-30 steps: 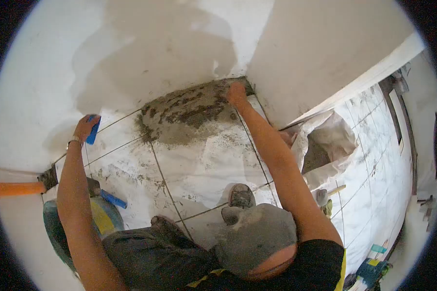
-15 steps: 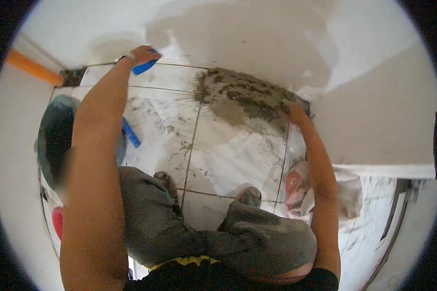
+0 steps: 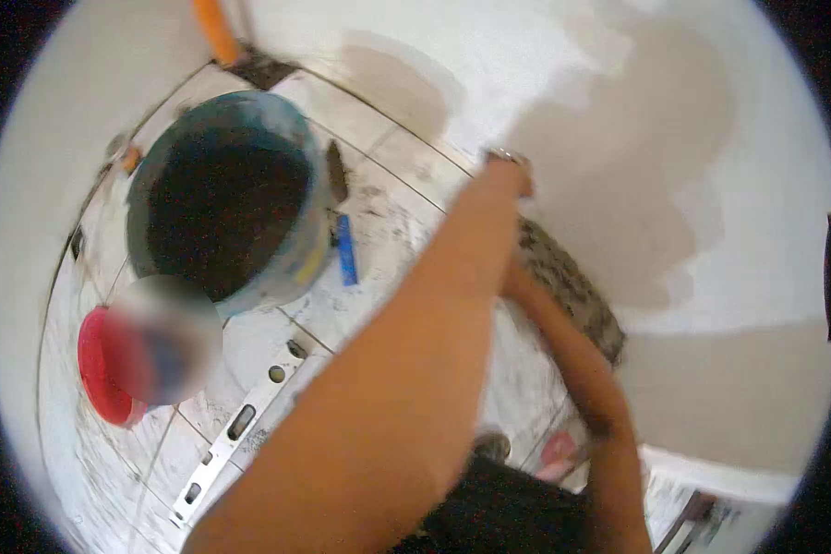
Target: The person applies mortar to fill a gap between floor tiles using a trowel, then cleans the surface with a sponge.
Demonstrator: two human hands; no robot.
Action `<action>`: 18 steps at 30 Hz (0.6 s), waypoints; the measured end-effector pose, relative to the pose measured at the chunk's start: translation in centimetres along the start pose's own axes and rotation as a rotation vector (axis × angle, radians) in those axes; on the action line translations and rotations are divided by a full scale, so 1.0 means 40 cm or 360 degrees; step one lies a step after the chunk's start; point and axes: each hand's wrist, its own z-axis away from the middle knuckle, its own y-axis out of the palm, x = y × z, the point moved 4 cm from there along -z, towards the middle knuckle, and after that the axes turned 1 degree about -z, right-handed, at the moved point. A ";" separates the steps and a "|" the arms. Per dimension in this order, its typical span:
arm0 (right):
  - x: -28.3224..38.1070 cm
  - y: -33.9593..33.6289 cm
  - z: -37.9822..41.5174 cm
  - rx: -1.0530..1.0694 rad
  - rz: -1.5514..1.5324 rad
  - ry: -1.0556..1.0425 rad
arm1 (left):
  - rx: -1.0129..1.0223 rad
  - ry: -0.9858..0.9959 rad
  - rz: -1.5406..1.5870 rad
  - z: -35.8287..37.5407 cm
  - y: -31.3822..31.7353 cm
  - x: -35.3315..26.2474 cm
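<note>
My left hand, with a band at its wrist, is beside the wall at the far end of the patch of grey mortar. Its fingers are turned from view, and whatever it holds is hidden. Partly behind my left forearm, my right hand is low over the near side of the mortar; its fingers cannot be made out. The mortar lies rough on the white tiles along the foot of the wall.
A large bucket of dark mix stands on the left. Close by lie a blue-handled tool and a spirit level. A red bucket is further left. An orange pipe meets the corner.
The view has swung left, bringing the whole bucket and the level into sight. My hands have come closer together by the mortar. The blue tool in my left hand no longer shows.
</note>
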 end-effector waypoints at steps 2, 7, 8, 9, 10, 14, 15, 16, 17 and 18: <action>0.213 -0.073 -0.151 -0.0386 -0.0539 -0.0074 | 0.0008 0.0074 0.0047 0.018 0.005 -0.050; 0.462 -0.024 -0.403 -0.0658 -0.1704 0.0130 | 0.0076 0.0283 0.0128 0.017 0.032 -0.149; 0.480 -0.015 -0.422 -0.0661 -0.1870 0.0168 | 0.0084 0.0318 0.0121 0.021 0.041 -0.159; 0.498 -0.001 -0.445 -0.0455 -0.1928 0.0177 | 0.0097 0.0335 0.0134 0.018 0.045 -0.161; 0.501 0.001 -0.451 -0.0250 -0.1976 0.0194 | 0.0092 0.0346 0.0145 0.008 0.042 -0.144; 0.384 0.194 -0.484 -0.0794 -0.1321 0.0261 | -0.0128 0.0221 0.0197 -0.034 0.002 -0.042; 0.319 0.197 -0.408 -0.0761 -0.1380 0.0157 | -0.0438 0.0170 0.0183 -0.028 -0.016 -0.002; 0.248 0.162 -0.309 -0.0716 -0.1441 0.0033 | -0.0422 0.0136 0.0215 -0.018 -0.059 0.016; 0.182 0.121 -0.201 -0.0670 -0.1503 -0.0106 | -0.0490 0.0177 0.0268 -0.064 -0.066 0.070; 0.098 0.057 -0.054 -0.0297 -0.1187 0.0040 | -0.0472 0.0057 0.0319 -0.005 -0.117 0.090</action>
